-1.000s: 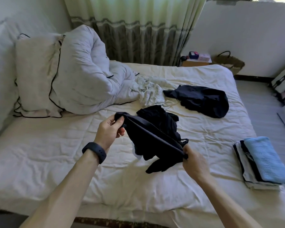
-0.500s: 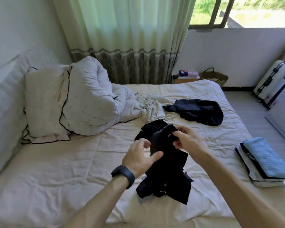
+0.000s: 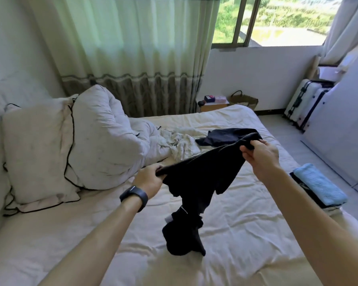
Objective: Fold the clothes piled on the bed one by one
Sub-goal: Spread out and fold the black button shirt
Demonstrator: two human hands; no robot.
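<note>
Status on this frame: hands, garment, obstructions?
Left hand and right hand each grip the black garment, spread between them. Lower end reaches the bed. Folded stack lies apart, at right.

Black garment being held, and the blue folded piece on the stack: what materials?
Black garment: soft thin fabric, likely knit, matte; hangs limp, no sheen. Blue folded piece: thicker cloth, perhaps terry or textured knit; surface looks nubby, matte. Fibre cannot be told.
</note>
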